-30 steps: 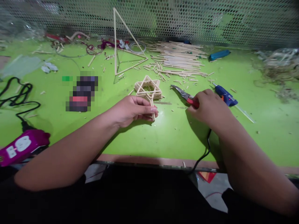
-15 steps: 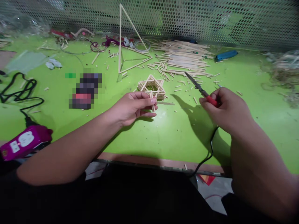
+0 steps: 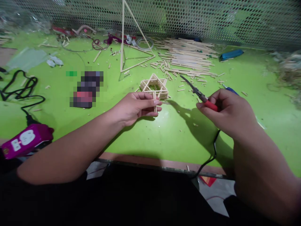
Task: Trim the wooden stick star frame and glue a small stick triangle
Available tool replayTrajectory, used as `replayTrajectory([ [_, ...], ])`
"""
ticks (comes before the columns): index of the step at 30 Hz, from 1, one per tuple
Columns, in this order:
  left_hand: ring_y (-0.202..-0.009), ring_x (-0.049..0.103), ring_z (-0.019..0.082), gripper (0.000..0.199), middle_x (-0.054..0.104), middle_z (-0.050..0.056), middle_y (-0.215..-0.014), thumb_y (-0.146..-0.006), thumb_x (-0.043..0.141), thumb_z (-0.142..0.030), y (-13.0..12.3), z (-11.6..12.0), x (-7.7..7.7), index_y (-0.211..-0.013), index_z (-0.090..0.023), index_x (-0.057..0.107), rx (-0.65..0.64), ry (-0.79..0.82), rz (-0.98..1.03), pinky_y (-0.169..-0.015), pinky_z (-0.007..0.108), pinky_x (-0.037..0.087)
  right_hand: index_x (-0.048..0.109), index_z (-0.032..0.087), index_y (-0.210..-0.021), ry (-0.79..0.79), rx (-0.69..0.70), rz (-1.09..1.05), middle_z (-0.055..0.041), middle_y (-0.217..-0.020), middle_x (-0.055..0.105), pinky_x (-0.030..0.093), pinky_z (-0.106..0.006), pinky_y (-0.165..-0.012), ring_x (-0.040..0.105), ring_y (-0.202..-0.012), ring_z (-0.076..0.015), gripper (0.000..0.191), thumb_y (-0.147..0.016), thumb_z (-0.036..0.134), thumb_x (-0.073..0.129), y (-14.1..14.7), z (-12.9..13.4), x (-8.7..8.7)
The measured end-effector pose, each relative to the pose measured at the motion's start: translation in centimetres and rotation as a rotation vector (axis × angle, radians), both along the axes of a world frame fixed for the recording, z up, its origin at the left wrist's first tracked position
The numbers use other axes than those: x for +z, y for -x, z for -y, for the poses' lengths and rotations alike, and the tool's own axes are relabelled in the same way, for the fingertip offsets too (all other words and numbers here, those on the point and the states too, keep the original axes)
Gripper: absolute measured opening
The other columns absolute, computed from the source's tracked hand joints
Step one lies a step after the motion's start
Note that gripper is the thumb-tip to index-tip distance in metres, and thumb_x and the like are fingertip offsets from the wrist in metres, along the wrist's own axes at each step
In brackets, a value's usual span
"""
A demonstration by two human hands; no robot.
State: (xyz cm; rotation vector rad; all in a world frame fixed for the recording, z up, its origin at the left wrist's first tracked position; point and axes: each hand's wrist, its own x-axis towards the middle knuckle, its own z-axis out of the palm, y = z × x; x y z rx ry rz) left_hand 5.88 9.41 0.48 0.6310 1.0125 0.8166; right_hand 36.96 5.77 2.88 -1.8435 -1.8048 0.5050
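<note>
My left hand (image 3: 141, 106) pinches a couple of short pale wooden sticks (image 3: 155, 108) upright between thumb and fingers. Just behind it on the green table sits a star-shaped stack of wooden sticks (image 3: 154, 85); whether the held sticks touch it I cannot tell. My right hand (image 3: 227, 110) is closed around a red-handled tool (image 3: 210, 104) with a long, dark, tapering tip pointing up and left, held in the air apart from the stack. The tool's exact kind is unclear. A black cord (image 3: 214, 147) runs down from beneath this hand.
A tall triangular stick frame (image 3: 122, 37) stands behind the stack. Many loose sticks (image 3: 188, 58) lie at the back, near a blue object (image 3: 231, 55). Leftward are a blurred-out dark item (image 3: 86, 89), a black cable (image 3: 35, 94) and a magenta box (image 3: 28, 141). A perforated screen (image 3: 199, 22) closes the back.
The tool in my right hand has shifted slightly left and down. My left hand keeps its pinch on the sticks. The whole view has shifted a little.
</note>
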Motion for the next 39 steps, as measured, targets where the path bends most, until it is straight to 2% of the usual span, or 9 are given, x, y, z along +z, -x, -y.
replayTrajectory([
  [3,-0.081,0.085,0.022,0.019,0.086,0.015,-0.097,-0.085,0.093,-0.009,0.15,-0.08,-0.01,-0.088,-0.011,0.074,-0.021,-0.001,-0.014,-0.07,0.032,0.072,0.056,0.029,-0.077,-0.046,0.018,-0.001,0.0,-0.068,0.06,0.035,-0.037,-0.057,0.046,-0.059,-0.0192,0.033,-0.082,0.048,0.082,0.16,0.22,0.43],
  [7,-0.076,0.083,0.019,0.015,0.085,0.011,-0.089,-0.087,0.091,-0.012,0.34,-0.07,-0.07,-0.091,-0.011,0.077,-0.03,-0.012,-0.013,-0.069,0.031,0.071,0.059,0.028,-0.077,-0.08,0.046,0.022,0.0009,-0.065,0.057,0.033,-0.037,-0.056,0.045,-0.058,-0.0185,0.031,-0.084,0.047,0.083,0.15,0.48,0.62],
  [12,-0.08,0.083,0.02,0.02,0.084,0.01,-0.091,-0.085,0.095,-0.017,0.34,0.08,-0.11,-0.09,-0.012,0.076,-0.045,-0.021,-0.011,-0.072,0.032,0.072,0.053,0.028,-0.073,-0.071,0.112,0.025,0.0026,-0.065,0.056,0.033,-0.035,-0.056,0.045,-0.06,-0.0174,0.037,-0.082,0.045,0.085,-0.03,0.76,0.16],
  [19,-0.086,0.086,0.024,0.022,0.087,0.016,-0.102,-0.085,0.094,-0.014,0.27,-0.05,-0.39,-0.087,-0.013,0.072,-0.03,-0.007,0.012,-0.071,0.031,0.072,0.053,0.03,-0.073,-0.071,0.122,0.016,0.0009,-0.065,0.056,0.033,-0.036,-0.056,0.045,-0.061,-0.019,0.035,-0.084,0.046,0.082,0.44,0.9,0.3],
  [25,-0.084,0.086,0.023,0.021,0.087,0.015,-0.098,-0.084,0.095,-0.014,0.32,-0.05,-0.2,-0.088,-0.012,0.074,-0.036,0.01,-0.01,-0.07,0.031,0.072,0.056,0.028,-0.078,-0.089,0.145,0.064,0.0007,-0.072,0.064,0.039,-0.035,-0.057,0.05,-0.061,-0.0181,0.027,-0.085,0.039,0.079,-0.01,0.91,0.08],
  [31,-0.08,0.083,0.021,0.022,0.084,0.011,-0.091,-0.083,0.097,-0.017,0.45,0.01,-0.03,-0.091,-0.011,0.077,-0.042,-0.012,-0.027,-0.074,0.034,0.072,0.058,0.027,-0.078,-0.055,0.221,0.057,0.0017,-0.068,0.058,0.037,-0.035,-0.056,0.047,-0.061,-0.0173,0.025,-0.087,0.039,0.078,-0.19,0.91,0.28],
  [39,-0.08,0.084,0.022,0.018,0.084,0.01,-0.089,-0.085,0.094,-0.013,0.3,-0.2,-0.12,-0.089,-0.012,0.076,-0.006,-0.005,-0.03,-0.073,0.034,0.073,0.062,0.028,-0.082,-0.062,0.207,0.048,0.0007,-0.07,0.058,0.036,-0.036,-0.058,0.047,-0.061,-0.0181,0.018,-0.09,0.035,0.077,0.28,1.06,0.43],
])
